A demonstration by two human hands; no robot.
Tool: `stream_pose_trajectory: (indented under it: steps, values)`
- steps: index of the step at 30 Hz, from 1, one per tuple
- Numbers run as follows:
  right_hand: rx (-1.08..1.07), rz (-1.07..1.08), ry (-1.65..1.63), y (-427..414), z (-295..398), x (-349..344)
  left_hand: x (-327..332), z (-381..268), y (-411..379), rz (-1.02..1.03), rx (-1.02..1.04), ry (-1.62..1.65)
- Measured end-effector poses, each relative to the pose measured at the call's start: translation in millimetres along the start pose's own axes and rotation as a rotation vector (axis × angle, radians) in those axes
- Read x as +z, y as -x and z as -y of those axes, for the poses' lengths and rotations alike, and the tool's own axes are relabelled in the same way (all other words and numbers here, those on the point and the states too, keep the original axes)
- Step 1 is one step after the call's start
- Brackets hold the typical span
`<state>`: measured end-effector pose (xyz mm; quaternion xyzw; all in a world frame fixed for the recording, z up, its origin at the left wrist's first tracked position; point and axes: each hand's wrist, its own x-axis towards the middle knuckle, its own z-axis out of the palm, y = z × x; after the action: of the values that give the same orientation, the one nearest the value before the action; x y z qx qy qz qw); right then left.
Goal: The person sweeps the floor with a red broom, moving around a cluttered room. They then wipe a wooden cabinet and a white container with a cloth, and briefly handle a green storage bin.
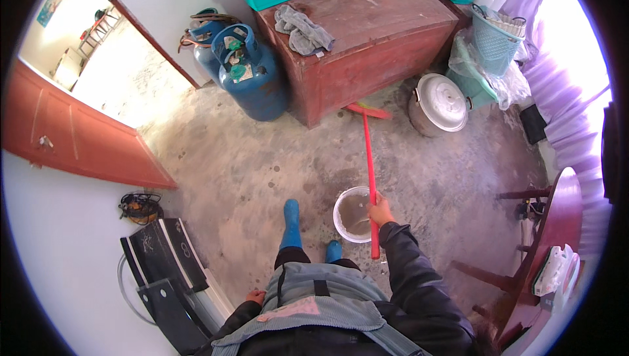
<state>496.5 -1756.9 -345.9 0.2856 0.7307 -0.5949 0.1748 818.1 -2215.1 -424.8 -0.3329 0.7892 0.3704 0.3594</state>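
Observation:
My right hand (381,210) is closed round the red handle of a broom (369,154), low on its length. The broom's red head, with some yellow-green on it, lies on the floor at the foot of a reddish-brown wooden chest (373,71). Beneath the handle stands a white bucket (339,222) of murky water. My left hand (256,296) hangs at my left side by the grey apron (324,277); whether its fingers hold anything cannot be told. A grey cloth (303,32) lies on the chest's corner.
Blue gas cylinders (255,81) stand left of the chest. A lidded metal pot (439,105) and a light-blue basket (497,44) are at the right. A wooden table (555,228) is at the far right, black panels (167,257) at the lower left, an open door (83,130) at the left.

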Motion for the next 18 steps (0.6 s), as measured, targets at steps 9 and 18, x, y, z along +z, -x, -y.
stream_pose_trajectory:
  steps: [9, 18]
  values:
    - [-0.247, -0.043, 0.651, -52.3, -12.5, 34.6, -99.1, -116.2, -115.3, 0.003, 0.081, -0.143]
    - [0.218, 0.145, 1.086, 93.0, 98.0, -32.0, -177.9, -214.1, -178.6, 0.217, -0.075, 0.182]
